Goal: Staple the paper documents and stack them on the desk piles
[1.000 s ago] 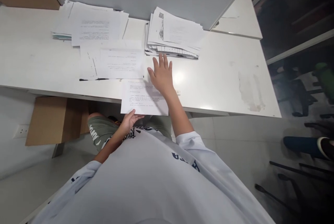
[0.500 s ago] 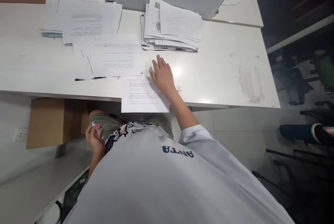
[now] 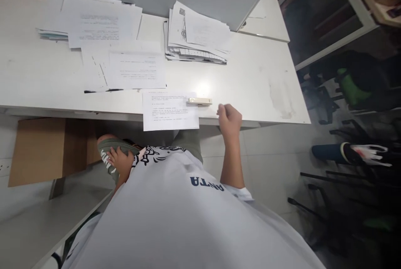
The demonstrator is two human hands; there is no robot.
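Two hands sit apart: the right hand [image 3: 230, 117], loosely curled and holding nothing, hovers at the worktop's [image 3: 266, 93] front edge, the left hand [image 3: 118, 161] rests open on the knee below. A small stapler [image 3: 200, 101] lies just left of the right hand, its long axis along the edge, touching the printed sheet [image 3: 169, 110] that overhangs it. Bare worktop stretches to the right.

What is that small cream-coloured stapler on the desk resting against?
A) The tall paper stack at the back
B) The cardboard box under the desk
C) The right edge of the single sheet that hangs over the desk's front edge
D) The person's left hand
C: the stapler lies on the desk at the right edge of the sheet that overhangs the front edge, just left of the curled right hand.
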